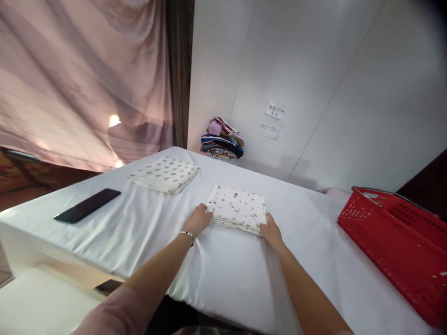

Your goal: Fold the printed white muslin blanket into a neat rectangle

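A folded white cloth point(239, 204) with small printed figures lies flat on the white-covered table point(230, 270), its layers showing along the near edge. My left hand point(199, 220) grips its near left corner, thumb on top. At the near right corner, my right hand point(272, 231) has its fingers closed on the edge. Parts of the fingers of both hands are hidden by the cloth. Farther left lies another folded white cloth point(167, 173) with grey heart-like prints, apart from both hands.
A black flat object point(88, 205) lies on the table's left side. On the right stands a red plastic basket point(394, 246) with metal handles. Behind the table's far edge rises a stack of folded fabrics point(222, 139) against the wall. Handwritten paper labels point(270, 125) are stuck there.
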Available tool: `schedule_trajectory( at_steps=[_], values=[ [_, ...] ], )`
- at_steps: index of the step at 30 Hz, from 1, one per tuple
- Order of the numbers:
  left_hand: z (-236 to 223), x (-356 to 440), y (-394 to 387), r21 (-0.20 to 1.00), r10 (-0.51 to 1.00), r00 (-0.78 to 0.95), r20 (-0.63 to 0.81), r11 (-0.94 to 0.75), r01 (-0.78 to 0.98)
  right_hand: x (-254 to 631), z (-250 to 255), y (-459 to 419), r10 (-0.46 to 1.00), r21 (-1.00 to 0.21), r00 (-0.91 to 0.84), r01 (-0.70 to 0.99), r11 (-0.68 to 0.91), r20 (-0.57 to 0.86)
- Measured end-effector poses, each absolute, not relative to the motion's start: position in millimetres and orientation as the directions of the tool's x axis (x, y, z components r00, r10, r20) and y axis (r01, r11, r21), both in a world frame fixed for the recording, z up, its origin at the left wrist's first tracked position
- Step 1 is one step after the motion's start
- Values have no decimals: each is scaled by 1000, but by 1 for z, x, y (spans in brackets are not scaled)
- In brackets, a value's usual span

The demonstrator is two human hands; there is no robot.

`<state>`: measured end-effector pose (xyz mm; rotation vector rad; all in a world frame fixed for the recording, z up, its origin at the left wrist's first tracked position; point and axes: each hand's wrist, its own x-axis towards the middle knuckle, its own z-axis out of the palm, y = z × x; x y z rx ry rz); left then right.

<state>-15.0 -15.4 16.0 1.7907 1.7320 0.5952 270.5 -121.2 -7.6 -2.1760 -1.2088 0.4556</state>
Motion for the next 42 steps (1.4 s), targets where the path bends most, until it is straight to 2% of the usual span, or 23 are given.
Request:
schedule_trajectory(
  at_steps=[3,6,9,11,13,15,18,20,23,32,38,42],
  values=[
    [10,-13,-31,692,993,76,-95,10,722,284,-5,-133,849,-742,528,564,-362,-13],
    [-2,-15,-53,737,995,96,-21,-50,674,289,-8,-153,849,-760,529,545,-354,-16],
    [-13,-16,-66,792,990,68,122,-139,595,283,-9,-168,840,-704,542,591,-394,-14],
    [-18,-16,-68,793,970,56,236,-225,566,275,-6,-173,838,-613,544,680,-402,53],
    [-20,-15,-70,740,931,71,357,-329,586,266,-3,-177,847,-496,487,801,-336,213],
    [-19,-13,-74,636,870,160,466,-455,624,256,-1,-181,851,-389,353,900,-196,388],
    [-16,-9,-82,471,740,397,543,-660,586,236,0,-184,859,-315,142,949,23,491],
    [-15,-5,-86,423,684,492,538,-724,545,224,0,-182,878,-321,59,941,110,475],
    [-16,-2,-86,425,692,496,525,-718,551,212,0,-175,886,-348,26,925,155,463],
    [-8,-3,-81,500,753,503,425,-658,563,211,-8,-156,918,-406,6,898,170,397],
    [4,6,-79,441,726,554,407,-687,577,212,-6,-155,912,-436,28,884,168,409],
    [5,11,-76,504,775,520,358,-629,592,213,-4,-154,911,-496,59,852,168,409]
  ],
)
